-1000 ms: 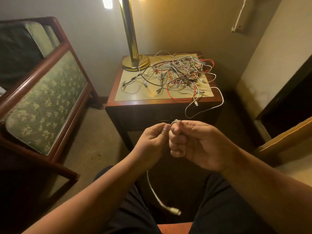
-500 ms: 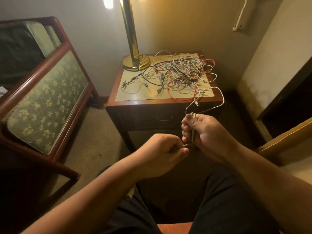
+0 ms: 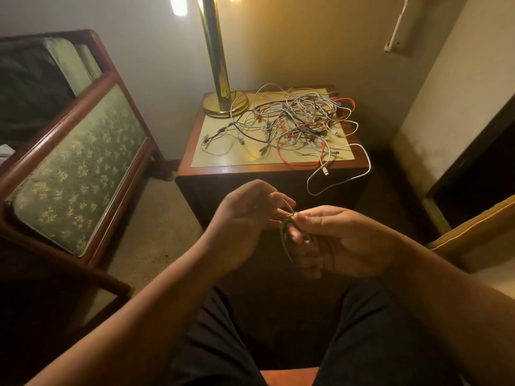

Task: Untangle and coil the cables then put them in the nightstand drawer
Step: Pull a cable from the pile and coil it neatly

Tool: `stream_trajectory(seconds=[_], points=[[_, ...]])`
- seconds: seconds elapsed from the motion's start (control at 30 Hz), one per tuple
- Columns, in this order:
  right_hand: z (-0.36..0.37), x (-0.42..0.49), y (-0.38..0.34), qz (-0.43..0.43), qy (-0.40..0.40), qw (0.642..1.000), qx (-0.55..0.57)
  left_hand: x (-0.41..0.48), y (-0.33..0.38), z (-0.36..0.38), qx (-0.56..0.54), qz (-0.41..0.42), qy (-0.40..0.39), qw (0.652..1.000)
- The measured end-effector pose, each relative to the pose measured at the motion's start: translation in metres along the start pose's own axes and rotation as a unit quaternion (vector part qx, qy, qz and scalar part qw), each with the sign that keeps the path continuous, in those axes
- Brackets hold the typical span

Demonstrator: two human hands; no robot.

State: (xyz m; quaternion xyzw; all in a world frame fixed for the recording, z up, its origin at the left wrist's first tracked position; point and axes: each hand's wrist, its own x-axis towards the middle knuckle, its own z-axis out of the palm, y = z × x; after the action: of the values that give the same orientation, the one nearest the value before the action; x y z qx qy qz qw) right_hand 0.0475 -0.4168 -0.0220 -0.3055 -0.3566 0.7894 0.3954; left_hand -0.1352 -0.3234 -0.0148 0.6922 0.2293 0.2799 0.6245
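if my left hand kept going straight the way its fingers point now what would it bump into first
Its fingers point across toward the right hand, so the left hand would likely meet the coiled cable pinched there, then that hand's fingers. Depth is hard to judge from this single view.

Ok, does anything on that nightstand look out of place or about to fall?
Yes. The pile of cables on the nightstand is a tangled heap, and one white cable loops over the front edge and hangs in the air, so it could slip off. The lamp stands upright.
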Motion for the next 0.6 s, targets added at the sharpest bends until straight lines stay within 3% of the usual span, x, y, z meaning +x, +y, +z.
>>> stream_trajectory(seconds=[0.17, 0.33, 0.4, 0.53, 0.6], points=[[-0.003, -0.002, -0.002, -0.029, 0.011, 0.999, 0.009, -0.002, 0.0, 0.007, -0.053, -0.073, 0.033, 0.995], [0.001, 0.001, -0.004, -0.091, 0.169, 0.981, 0.025, -0.002, 0.003, 0.007, -0.156, -0.123, 0.055, 0.979], [0.005, 0.002, -0.001, -0.121, 0.22, 0.968, -0.022, -0.002, 0.003, 0.01, -0.192, -0.138, 0.057, 0.97], [0.015, 0.005, 0.007, -0.181, 0.309, 0.91, -0.209, -0.002, 0.004, 0.011, -0.204, -0.141, 0.065, 0.967], [0.018, 0.007, 0.01, -0.215, 0.361, 0.847, -0.326, -0.003, 0.007, 0.011, -0.207, -0.133, 0.056, 0.968]])
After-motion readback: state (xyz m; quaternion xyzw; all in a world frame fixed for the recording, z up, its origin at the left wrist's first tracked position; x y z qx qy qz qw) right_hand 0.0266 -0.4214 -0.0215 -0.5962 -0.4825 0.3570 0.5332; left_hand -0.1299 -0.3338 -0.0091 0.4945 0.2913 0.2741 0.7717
